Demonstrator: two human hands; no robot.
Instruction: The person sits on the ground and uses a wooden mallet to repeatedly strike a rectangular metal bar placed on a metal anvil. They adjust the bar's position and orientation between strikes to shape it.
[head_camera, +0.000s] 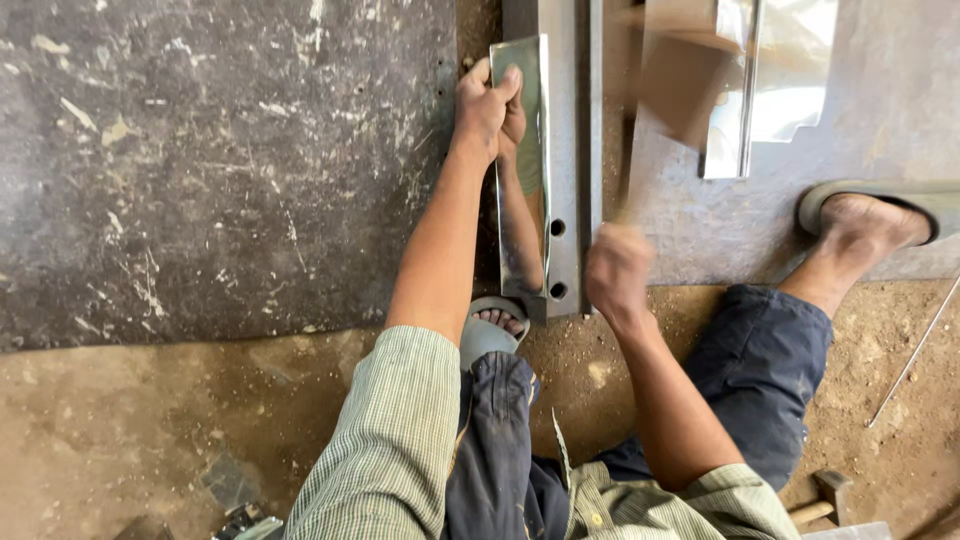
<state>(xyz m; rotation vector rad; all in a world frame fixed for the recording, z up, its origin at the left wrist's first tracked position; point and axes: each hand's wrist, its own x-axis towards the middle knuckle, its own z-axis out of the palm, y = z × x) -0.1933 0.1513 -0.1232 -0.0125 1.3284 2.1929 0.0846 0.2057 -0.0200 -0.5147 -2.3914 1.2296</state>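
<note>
Shiny sheet-metal strip (527, 160): in the head view it lies lengthwise along a grey steel bar (568, 150) with two holes near its close end, on the dark metal floor plate (200, 170). Your left hand (488, 108) pins the strip's far end, its fingers (508, 82) curled tight over the edge, while your right hand (618, 272) is closed around the blurred handle of a wooden mallet (672, 90) raised just right of the bar. Your sandalled foot (495, 325) rests at the bar's near end, and another bent shiny sheet (765, 80) lies further right.
</note>
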